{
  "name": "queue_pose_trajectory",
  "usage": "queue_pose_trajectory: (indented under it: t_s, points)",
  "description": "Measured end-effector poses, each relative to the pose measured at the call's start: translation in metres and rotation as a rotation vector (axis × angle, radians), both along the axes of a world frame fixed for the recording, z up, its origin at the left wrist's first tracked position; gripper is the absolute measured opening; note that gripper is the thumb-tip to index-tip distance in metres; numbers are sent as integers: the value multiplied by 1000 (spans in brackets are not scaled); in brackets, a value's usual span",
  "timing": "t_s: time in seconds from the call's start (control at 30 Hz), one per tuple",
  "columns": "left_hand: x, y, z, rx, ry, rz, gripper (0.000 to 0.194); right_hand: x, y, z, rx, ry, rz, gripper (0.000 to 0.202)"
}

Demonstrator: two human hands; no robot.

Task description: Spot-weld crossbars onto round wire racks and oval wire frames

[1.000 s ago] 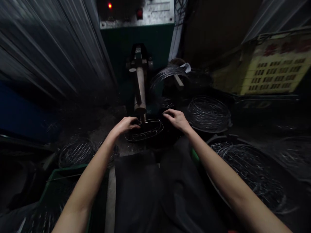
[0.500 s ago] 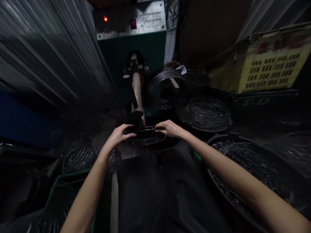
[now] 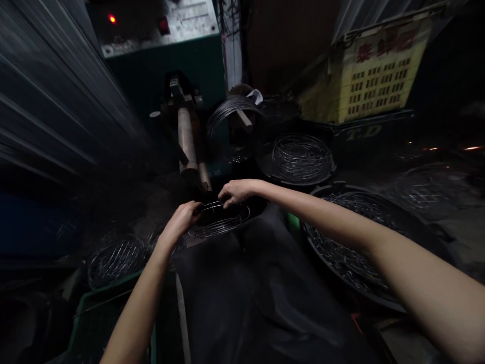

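Note:
A small oval wire frame (image 3: 220, 227) hangs over my lap, just below the rod-like arms of a green machine (image 3: 193, 156). The fingers of my left hand (image 3: 184, 217) are closed on its left upper edge. Above the far rim is my right hand (image 3: 235, 192), its fingers bent downward; thumb and fingertips are near the wire, and whether they touch it is too dark to tell.
Wire rings lie in a round tray (image 3: 303, 159) at the right, with a large basin (image 3: 352, 242) of wire pieces nearer. A yellow crate (image 3: 379, 76) stands behind. Left are a wire bundle (image 3: 115, 260) and a green crate (image 3: 78, 313). Orange sparks show far right.
The view has shifted right. My left hand has closed on the frame's edge, and the frame has turned and tilted. My right hand has moved from its right end to above the far rim.

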State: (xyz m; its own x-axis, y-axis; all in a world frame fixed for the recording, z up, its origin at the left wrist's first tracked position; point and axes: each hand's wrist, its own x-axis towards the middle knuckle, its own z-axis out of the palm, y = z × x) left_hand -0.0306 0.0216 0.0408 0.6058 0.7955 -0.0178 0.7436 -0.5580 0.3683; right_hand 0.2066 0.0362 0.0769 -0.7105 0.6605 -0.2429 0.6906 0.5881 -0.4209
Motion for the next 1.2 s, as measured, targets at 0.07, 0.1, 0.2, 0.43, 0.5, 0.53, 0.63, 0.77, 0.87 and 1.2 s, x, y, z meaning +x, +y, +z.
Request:
queue_pose_trajectory:
  t_s: [0.07,0.1,0.2,0.43,0.5,0.53,0.63,0.77,0.87,1.2]
  points:
    - [-3,-2,0,-39,-24,-3,29,-2,-1,1,4,7,0,14]
    - [-4,-3,1,-67,-39,-3,29,-2,-2,1,5,21,1,15]
    - [-7,-7,9,-156,-87,13,34,1,-6,3,19,95,26,15]
    - [-8,-9,18,-205,-145,64,35,5,-10,-10,115,239,-15,17]
    - [-8,-7,17,-195,-139,70,33,4,-9,-19,151,239,-27,18]
    - [-8,-5,16,-186,-136,69,33,2,-9,-23,172,246,-29,18]
    - [-9,0,13,-162,-135,72,33,-1,-8,-32,238,313,-38,18]
    - [-9,8,11,-152,-137,79,35,-3,-5,-36,278,349,-80,15]
    - [-10,14,11,-145,-146,79,35,-5,-2,-37,293,348,-88,14]
    - [-11,6,18,-199,-208,69,33,-2,-5,-35,288,421,-101,16]
